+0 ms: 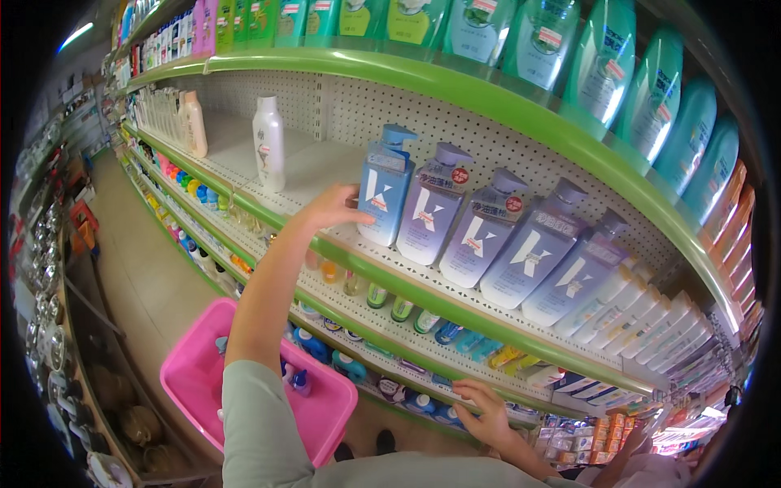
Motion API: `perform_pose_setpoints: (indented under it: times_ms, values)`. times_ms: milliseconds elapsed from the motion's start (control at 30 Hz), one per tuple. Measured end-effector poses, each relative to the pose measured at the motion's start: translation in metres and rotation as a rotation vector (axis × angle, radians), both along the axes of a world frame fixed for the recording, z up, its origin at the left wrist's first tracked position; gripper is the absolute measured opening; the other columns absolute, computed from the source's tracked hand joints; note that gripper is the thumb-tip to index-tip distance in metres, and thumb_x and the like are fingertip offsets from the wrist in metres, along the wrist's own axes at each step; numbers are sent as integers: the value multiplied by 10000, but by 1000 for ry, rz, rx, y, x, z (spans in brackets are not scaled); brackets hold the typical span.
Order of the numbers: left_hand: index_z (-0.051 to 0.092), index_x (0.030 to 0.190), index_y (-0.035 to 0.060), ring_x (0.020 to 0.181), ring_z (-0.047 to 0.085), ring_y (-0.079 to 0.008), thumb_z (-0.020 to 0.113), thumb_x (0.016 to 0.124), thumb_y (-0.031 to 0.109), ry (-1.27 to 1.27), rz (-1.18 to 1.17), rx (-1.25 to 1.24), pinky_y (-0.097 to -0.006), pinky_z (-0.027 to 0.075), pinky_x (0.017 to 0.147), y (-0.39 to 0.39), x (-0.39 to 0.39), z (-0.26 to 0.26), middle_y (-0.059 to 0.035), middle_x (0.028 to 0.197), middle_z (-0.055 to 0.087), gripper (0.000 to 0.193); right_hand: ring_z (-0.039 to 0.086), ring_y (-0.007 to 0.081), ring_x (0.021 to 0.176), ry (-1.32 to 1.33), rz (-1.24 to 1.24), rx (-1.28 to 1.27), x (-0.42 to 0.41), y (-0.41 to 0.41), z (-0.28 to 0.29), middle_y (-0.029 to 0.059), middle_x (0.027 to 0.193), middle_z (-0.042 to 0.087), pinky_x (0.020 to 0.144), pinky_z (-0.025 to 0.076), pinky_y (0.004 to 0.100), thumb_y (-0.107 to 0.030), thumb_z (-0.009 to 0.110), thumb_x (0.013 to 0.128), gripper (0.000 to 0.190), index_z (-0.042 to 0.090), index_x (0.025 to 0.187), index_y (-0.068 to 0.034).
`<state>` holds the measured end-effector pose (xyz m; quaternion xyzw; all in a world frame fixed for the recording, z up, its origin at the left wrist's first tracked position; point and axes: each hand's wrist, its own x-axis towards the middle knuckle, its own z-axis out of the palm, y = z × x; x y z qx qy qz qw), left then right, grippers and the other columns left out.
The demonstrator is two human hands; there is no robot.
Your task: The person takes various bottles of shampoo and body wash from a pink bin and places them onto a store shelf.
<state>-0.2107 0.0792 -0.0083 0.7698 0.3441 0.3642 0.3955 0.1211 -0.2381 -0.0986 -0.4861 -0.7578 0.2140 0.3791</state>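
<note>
My left hand [334,207] is at the left side of a blue pump bottle [384,195] on the shelf. Its thumb lies across the bottle's front, and the fingers curl around the left edge, their tips partly hidden. Several lilac pump bottles [430,210] stand upright in a row to the right of the blue one. Lower down, my right hand [485,412] hangs in front of the lower shelves with fingers apart and holds nothing. A white bottle [269,143] stands alone to the left of my left hand.
A pink plastic basket [329,396] with a few bottles inside is below my left arm, partly covered by it. Green-edged shelf lips [378,268] run across. Teal bottles [543,43] line the shelf above. Another person [647,466] shows at lower right. An aisle floor [131,244] lies left.
</note>
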Motion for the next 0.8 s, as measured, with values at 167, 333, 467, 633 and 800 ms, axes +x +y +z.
perform_pose_setpoints:
  times_ms: [167, 333, 467, 633, 800]
  values:
    - [553, 1103, 23, 958, 594, -163, 721, 740, 49, -16, -42, -67, -308, 472, 869, 1, 8, -1, -66, 1052, 622, 400, 600, 250, 975, 5, 31, 23, 10, 3, -1, 99, 1105, 595, 812, 495, 325, -72, 673, 763, 268, 625, 1027, -61]
    - [449, 1264, -18, 1138, 522, -204, 732, 726, 69, 11, 61, -12, -323, 405, 971, -4, -1, -7, -125, 1200, 568, 614, 596, 239, 983, 2, 52, 49, 18, 6, -10, 83, 1118, 588, 812, 495, 319, -98, 669, 776, 276, 624, 1047, -79]
    - [387, 1335, 5, 1197, 474, -203, 721, 750, 78, -174, 300, 5, -324, 387, 987, -34, -42, -23, -124, 1288, 508, 678, 597, 240, 977, 10, 162, 22, 19, 15, -14, 84, 1121, 585, 815, 496, 322, -86, 667, 776, 279, 620, 1050, -77]
    - [544, 1203, 46, 917, 607, -117, 651, 823, 75, -484, 735, 254, -246, 477, 724, -166, -18, -68, -38, 1132, 603, 396, 599, 243, 954, 83, 302, -139, 10, 24, -38, 112, 1111, 592, 785, 504, 311, -31, 659, 749, 288, 617, 1033, -41]
    - [679, 907, 46, 686, 600, -85, 646, 818, 51, -188, 1117, 49, -230, 463, 581, -353, 39, -177, -39, 791, 662, 95, 603, 241, 912, 90, 513, -220, -36, 29, -59, 136, 1077, 607, 724, 507, 300, 19, 649, 720, 293, 618, 1010, -7]
